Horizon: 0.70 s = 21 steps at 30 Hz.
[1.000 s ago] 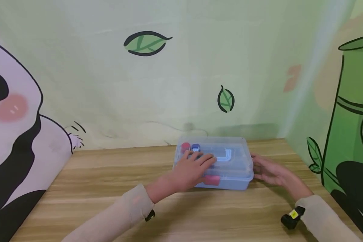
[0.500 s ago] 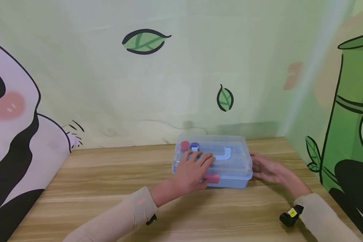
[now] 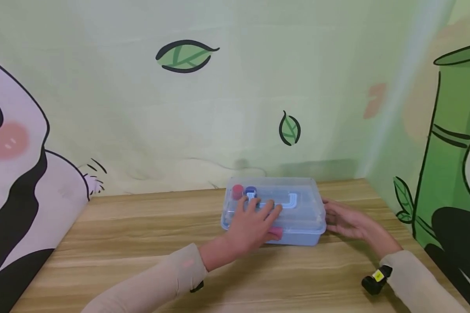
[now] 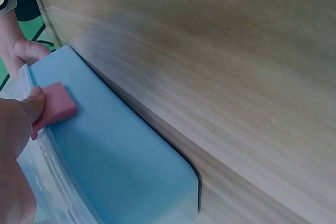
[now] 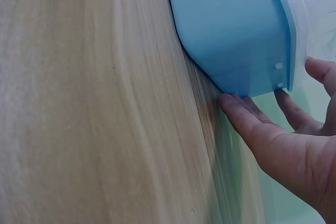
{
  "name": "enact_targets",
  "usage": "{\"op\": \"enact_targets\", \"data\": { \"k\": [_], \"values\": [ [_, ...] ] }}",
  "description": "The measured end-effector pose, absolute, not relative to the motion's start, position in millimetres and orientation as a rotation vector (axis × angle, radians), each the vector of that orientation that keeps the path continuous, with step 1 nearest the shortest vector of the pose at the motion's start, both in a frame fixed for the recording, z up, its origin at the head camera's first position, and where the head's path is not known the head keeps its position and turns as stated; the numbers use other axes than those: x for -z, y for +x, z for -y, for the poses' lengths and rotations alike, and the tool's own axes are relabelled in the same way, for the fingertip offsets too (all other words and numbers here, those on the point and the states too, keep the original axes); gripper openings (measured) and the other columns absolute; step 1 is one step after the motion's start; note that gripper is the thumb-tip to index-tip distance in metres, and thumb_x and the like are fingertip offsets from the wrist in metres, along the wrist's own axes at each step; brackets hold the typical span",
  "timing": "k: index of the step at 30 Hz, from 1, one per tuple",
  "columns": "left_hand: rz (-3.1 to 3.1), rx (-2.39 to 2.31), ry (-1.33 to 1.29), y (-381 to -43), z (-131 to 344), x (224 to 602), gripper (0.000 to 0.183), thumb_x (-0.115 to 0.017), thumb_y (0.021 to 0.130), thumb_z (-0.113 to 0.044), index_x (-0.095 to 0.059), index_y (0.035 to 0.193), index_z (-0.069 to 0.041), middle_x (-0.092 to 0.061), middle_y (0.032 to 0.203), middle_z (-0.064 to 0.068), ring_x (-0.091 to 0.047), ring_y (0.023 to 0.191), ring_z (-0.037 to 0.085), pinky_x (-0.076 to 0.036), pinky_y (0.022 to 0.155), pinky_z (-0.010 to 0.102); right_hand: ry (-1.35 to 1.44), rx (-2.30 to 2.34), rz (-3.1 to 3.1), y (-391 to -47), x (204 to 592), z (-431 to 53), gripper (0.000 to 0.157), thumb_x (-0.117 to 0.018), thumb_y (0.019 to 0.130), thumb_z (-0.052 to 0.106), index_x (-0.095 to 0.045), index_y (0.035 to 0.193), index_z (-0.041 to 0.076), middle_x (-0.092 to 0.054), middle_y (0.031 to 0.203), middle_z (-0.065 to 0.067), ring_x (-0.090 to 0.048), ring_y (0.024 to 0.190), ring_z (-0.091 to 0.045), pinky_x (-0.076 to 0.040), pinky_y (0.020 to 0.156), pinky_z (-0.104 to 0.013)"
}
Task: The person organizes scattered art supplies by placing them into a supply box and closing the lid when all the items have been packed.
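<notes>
A blue plastic storage box (image 3: 299, 238) with a translucent lid (image 3: 307, 187) stands on the table, its lid down. My left hand (image 3: 247, 226) lies over the front left of the lid with its fingers spread near the folded light-blue handle (image 3: 292, 201). In the left wrist view, the thumb of that hand presses on the pink latch (image 4: 58, 103) at the box's front. At the box's right end is my right hand (image 3: 346, 220); the right wrist view shows its extended fingertips (image 5: 229, 100) against the lower edge and side wall.
A red round lid (image 3: 237, 191) and a dark blue one (image 3: 250, 190) show at the box's back left corner. The wood-grain table (image 3: 149, 226) meets a printed cloth backdrop (image 3: 235, 100) just behind the box.
My left hand has shifted slightly toward the front, and its thumb side now covers more of the pink latch. The right hand stays at the box's end. The head view has shifted a little.
</notes>
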<state>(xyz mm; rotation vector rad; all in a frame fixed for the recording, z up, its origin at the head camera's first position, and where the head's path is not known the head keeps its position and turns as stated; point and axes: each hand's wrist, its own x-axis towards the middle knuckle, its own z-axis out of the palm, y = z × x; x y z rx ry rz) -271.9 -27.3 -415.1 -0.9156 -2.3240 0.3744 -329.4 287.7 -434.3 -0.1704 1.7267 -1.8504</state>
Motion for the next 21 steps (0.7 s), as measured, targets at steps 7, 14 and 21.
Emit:
{"op": "enact_targets", "data": {
  "k": [7, 14, 21],
  "values": [
    [2.292, -0.324, -0.958, -270.7, 28.0, 417.6, 0.072, -0.048, 0.084, -0.069, -0.034, 0.140, -0.025, -0.044, 0.134, 0.003, -0.044, 0.120, 0.034, -0.034, 0.097, 0.058, -0.167, 1.847, -1.724, -329.5, 436.4, -288.8, 0.069, -0.047, 0.098, 0.023, -0.006, 0.152, 0.010, -0.034, 0.144, -0.015, -0.040, 0.127, -0.024, -0.034, 0.106, -0.043],
    [1.763, -0.386, -1.195, -269.0, 37.4, 432.8, 0.023, -0.044, 0.099, -0.030, -0.057, 0.118, -0.025, -0.056, 0.126, 0.000, -0.051, 0.112, 0.020, -0.043, 0.094, 0.047, -0.173, 1.834, -1.746, -328.8, 438.2, -291.6, 0.069, -0.046, 0.097, 0.019, -0.006, 0.151, 0.006, -0.040, 0.140, -0.013, -0.041, 0.127, -0.026, -0.031, 0.108, -0.045],
    [1.678, -0.392, -1.112, -263.2, 31.0, 430.2, 0.024, -0.037, 0.102, -0.024, -0.060, 0.105, -0.017, -0.061, 0.101, -0.003, -0.052, 0.087, 0.015, -0.043, 0.074, 0.030, -0.155, 1.855, -1.760, -332.5, 437.0, -292.1, 0.070, -0.047, 0.096, 0.018, -0.006, 0.151, 0.006, -0.037, 0.143, -0.015, -0.036, 0.131, -0.029, -0.028, 0.109, -0.046]
  ]
}}
